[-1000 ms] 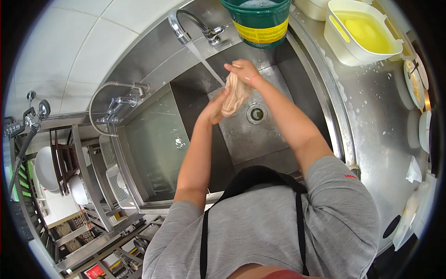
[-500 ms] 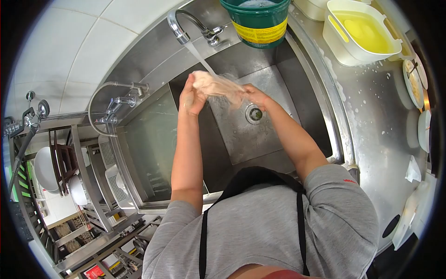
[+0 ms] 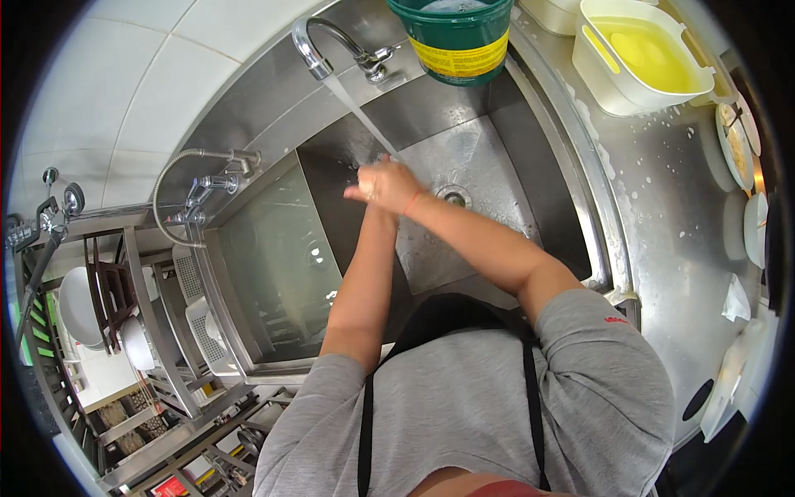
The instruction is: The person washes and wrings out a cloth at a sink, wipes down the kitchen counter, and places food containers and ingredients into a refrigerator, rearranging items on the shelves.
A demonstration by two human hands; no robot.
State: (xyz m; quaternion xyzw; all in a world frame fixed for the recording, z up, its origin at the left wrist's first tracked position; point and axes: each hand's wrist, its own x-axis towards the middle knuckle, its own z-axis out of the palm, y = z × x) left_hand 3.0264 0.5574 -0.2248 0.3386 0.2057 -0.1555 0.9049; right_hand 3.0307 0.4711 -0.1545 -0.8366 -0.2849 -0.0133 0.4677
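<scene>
My right hand [image 3: 397, 184] is closed over my left hand [image 3: 359, 195], just beside the running water. Between them a small pale patch of wadded cloth [image 3: 366, 185] shows; most of it is covered by my fingers, and motion blurs them. The left hand lies partly under the right one, its fingers largely hidden. Water falls from the curved tap [image 3: 315, 58] in a slanting stream that reaches the hands. Beneath them is the steel sink basin [image 3: 472, 166] with its drain [image 3: 453, 197].
To the left, a second basin [image 3: 277, 248] holds cloudy water. A green bucket [image 3: 460, 50] with suds stands behind the sink. On the right counter [image 3: 662, 215] sits a white tub [image 3: 609, 87] of yellow liquid. A hose tap [image 3: 161, 195] curves at the left.
The cloth was stretched between both hands under the stream; now it is bunched up between them. My right hand has moved left onto my left hand, which has come lower and right.
</scene>
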